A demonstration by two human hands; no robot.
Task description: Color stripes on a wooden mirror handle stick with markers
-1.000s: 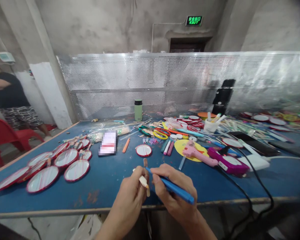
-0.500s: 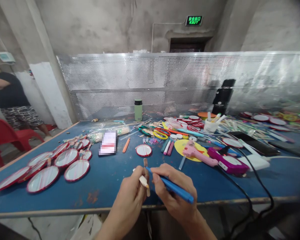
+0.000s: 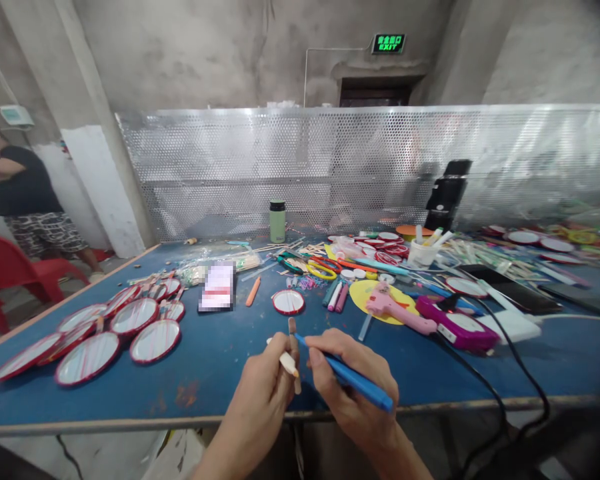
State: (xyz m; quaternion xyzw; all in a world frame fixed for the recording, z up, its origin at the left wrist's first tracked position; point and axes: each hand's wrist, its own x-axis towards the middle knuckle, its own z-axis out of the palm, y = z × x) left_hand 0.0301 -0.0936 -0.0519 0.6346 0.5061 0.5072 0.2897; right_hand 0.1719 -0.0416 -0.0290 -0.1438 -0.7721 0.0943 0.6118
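My left hand is closed around a flat wooden craft stick and a white marker with an orange tip. The stick points away from me, its far end tinted brownish. Held like a pen in my right hand is a blue marker, its tip end beside the stick; whether they touch I cannot tell. Just beyond the stick lies a small round white disc with a red rim on the blue table.
Several red-rimmed discs lie at left, near a phone and an orange marker. Rightward are a pink glue gun, a purple device, scissors and cables. A green bottle stands behind. A person is at far left.
My right hand and the blue marker have shifted slightly to the right, away from the stick. The stick's far end looks a little browner. My left hand keeps its grip.
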